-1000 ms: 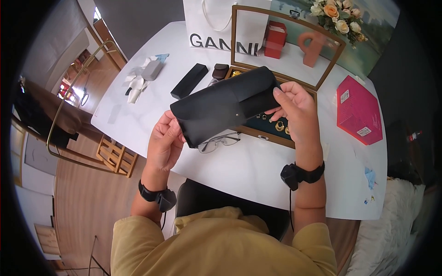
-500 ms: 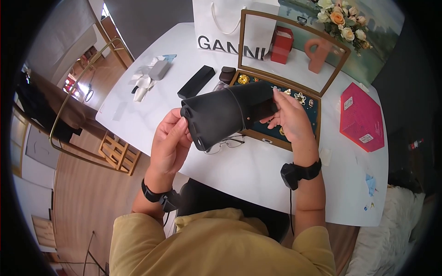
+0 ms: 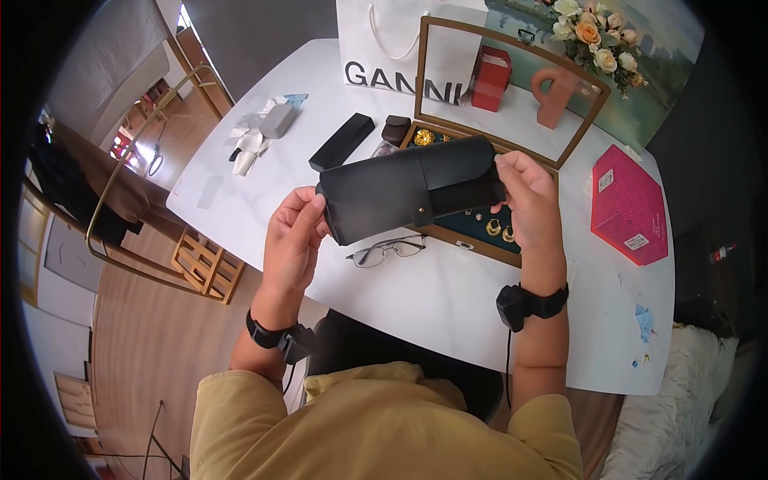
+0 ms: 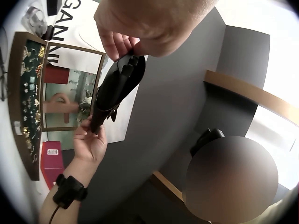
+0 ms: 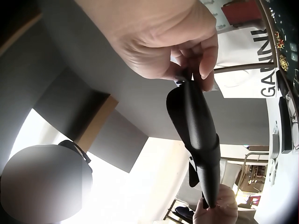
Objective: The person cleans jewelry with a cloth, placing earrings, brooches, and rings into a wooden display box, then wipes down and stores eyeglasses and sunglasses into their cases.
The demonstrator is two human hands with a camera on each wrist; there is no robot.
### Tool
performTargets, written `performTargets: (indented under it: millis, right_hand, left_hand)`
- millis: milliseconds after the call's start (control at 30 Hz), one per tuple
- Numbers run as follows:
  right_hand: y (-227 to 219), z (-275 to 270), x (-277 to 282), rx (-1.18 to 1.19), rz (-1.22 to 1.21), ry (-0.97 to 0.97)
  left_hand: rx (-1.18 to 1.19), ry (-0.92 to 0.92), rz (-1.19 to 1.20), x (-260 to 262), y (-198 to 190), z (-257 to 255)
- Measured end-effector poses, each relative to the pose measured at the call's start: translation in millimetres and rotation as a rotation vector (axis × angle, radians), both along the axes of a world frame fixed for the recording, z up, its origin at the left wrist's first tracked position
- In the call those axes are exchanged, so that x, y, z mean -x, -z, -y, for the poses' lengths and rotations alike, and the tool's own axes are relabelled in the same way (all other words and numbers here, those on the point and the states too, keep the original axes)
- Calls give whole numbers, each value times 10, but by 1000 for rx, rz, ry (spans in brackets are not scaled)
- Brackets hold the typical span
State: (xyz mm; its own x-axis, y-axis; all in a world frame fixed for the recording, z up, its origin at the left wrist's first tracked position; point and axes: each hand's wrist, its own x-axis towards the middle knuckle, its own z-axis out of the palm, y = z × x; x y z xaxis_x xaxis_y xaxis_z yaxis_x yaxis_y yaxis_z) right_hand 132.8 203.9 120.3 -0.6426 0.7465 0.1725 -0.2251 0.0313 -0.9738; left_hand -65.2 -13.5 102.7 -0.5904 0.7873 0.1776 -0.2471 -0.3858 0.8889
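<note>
A black leather pouch (image 3: 376, 196), with a flap, a narrow band and a small metal stud, is held up over the table between both hands. At its left end, my left hand (image 3: 294, 240) pinches the edge between thumb and fingers. My right hand (image 3: 532, 196) grips the opposite end, thumb on the near side. Below the pouch, wire-framed glasses (image 3: 388, 251) lie on the table. Behind it stands a wooden jewellery box (image 3: 488, 250) with its glass lid raised, and the pouch covers part of the rows of jewellery. From the right wrist, the pouch (image 5: 198, 121) shows edge-on.
A long black box (image 3: 342, 142) and a small brown case (image 3: 396, 129) lie behind the pouch. Farther left are a grey case (image 3: 278, 121) and crumpled wrappings. A white paper bag (image 3: 368, 48), red box (image 3: 490, 78) and pink hexagonal box (image 3: 628, 204) stand around.
The pouch was tilted, showing its left end and band, then turned back with its broad face up. Both hands kept hold of its ends. The glasses below now show more fully.
</note>
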Motion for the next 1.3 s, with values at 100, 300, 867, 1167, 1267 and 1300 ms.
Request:
performTargets:
  millis: [100, 300, 867, 1167, 1267, 1300]
  right_hand:
    - [-6, 3, -14, -27, -3, 1]
    - [-1, 14, -14, -38, -25, 6]
    - [-16, 90, 34, 13, -85, 34]
    - [14, 57, 42, 34, -114, 17]
    - [-1, 66, 35, 35, -108, 17]
    - [-3, 67, 33, 36, -104, 18]
  left_hand:
    - [-30, 16, 2, 66, 76, 4]
    - [-18, 2, 6, 48, 53, 3]
    - [74, -150, -237, 21, 236, -4]
    - [18, -108, -179, 41, 254, 13]
    - [32, -68, -163, 68, 271, 10]
    - [28, -54, -118, 58, 252, -2]
